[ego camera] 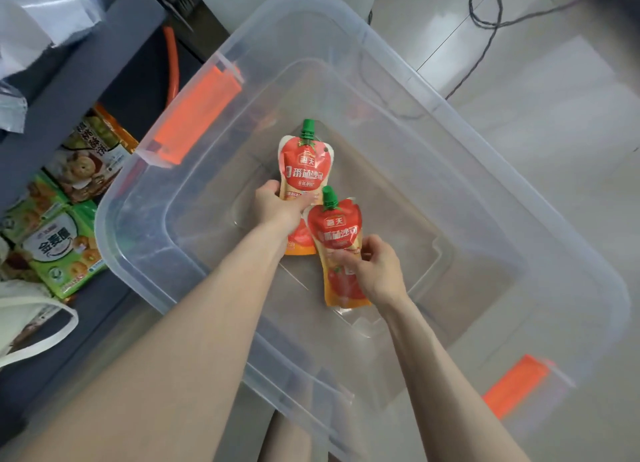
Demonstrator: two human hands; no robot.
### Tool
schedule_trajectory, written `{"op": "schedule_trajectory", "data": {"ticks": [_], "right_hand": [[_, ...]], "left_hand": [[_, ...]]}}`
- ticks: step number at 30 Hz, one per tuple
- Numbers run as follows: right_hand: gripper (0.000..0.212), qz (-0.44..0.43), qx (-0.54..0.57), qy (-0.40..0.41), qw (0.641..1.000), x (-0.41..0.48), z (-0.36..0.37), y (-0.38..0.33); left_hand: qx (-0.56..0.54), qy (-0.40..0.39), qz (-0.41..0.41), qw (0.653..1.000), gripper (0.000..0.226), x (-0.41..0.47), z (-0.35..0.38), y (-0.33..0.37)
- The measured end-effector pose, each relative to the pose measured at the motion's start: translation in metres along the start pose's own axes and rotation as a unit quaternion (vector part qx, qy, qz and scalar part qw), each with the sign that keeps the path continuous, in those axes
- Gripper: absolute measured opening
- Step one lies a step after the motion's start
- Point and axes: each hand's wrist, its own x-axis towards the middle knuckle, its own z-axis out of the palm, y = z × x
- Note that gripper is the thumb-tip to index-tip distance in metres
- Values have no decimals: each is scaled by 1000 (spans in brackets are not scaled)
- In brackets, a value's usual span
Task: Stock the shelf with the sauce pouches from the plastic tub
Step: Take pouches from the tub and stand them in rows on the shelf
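Note:
A large clear plastic tub [391, 70] with orange latches fills the middle of the view. Inside it my left hand [277, 205] grips the lower half of a red tomato sauce pouch [304, 167] with a green cap. My right hand [374, 271] pinches a second, identical sauce pouch [337, 236] at its middle; this pouch overlaps the first one's lower edge. Both caps point away from me. The grey shelf [86, 73] stands to the left of the tub.
The lower shelf level holds green and orange snack packets [62, 250]. White plastic bags [38, 14] lie on the shelf top. A white cloth strap [38, 333] hangs at the left edge. A black cable [485, 11] runs over the tiled floor at the far right.

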Motion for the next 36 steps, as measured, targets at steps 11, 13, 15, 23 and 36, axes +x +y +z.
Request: {"op": "schedule_trajectory", "data": {"ticks": [11,13,15,23,36], "right_hand": [[17,-164,110,-70,978,-126,-67,-85],[18,-178,129,-96,971,-162,-71,-107],[26,-197,128,-120,965,-200,-72,-128],[9,-276,95,-197,936,-377,-45,-194],[16,-496,-17,-331,802,-560,87,-345]], "left_hand": [[-114,-54,129,984,23,-147,-84,34],[-148,-46,148,977,20,-186,-111,39],[-182,-38,168,968,16,-224,-141,45],[-289,91,231,925,18,-390,-272,32],[-397,294,315,810,33,-501,-481,29]]}}
